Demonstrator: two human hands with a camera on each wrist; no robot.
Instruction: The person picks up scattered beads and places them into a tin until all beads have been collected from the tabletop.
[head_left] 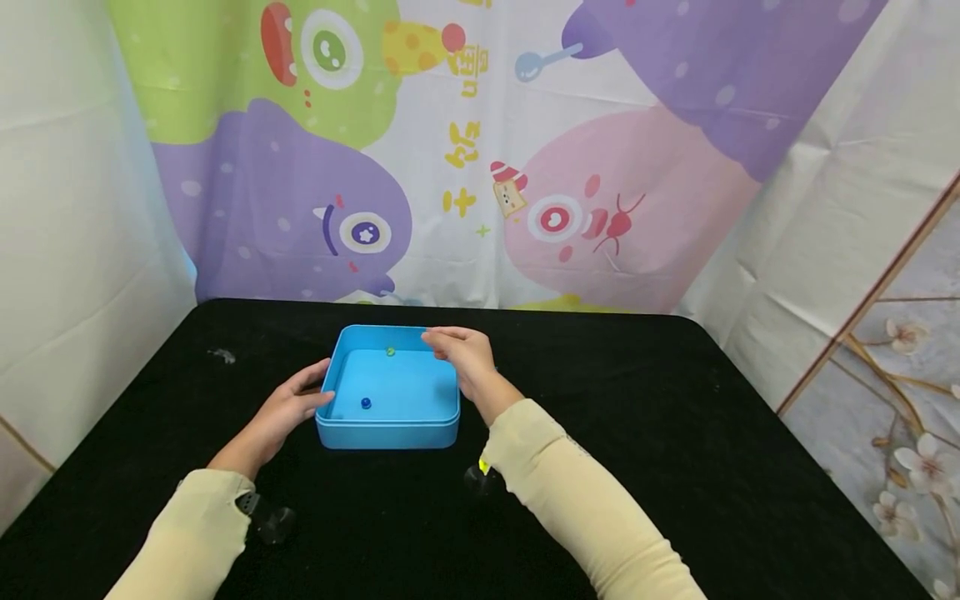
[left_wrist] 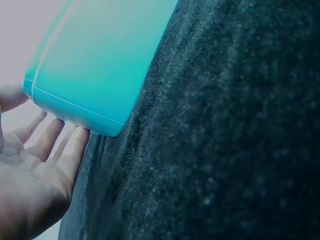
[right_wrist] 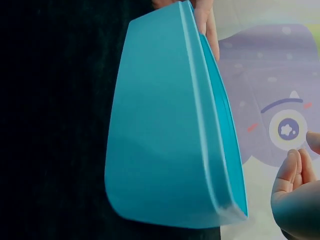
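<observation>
- Behind your dark desk [head_left: 600,400], a cartoon-printed curtain [head_left: 465,275] hangs as a backdrop; the plain black top probably helps bright things stand out.
- Your blue box [head_left: 386,435] sits on the desk between your hands, likely placed there so both can reach it.
- Your left hand [head_left: 288,404] grips the box's left wall, fingers spread against the outside and thumb at the rim, presumably to steady it against sliding.
- Your right hand [head_left: 468,358] hangs above the box's back right corner, apart from it, fingertips drawn close to the thumb; you cannot tell whether they pinch anything.
- Inside, a green ball [head_left: 390,351] lies near the back wall and a dark blue ball [head_left: 366,403] towards the front left; the raised walls should stop them rolling away.
</observation>
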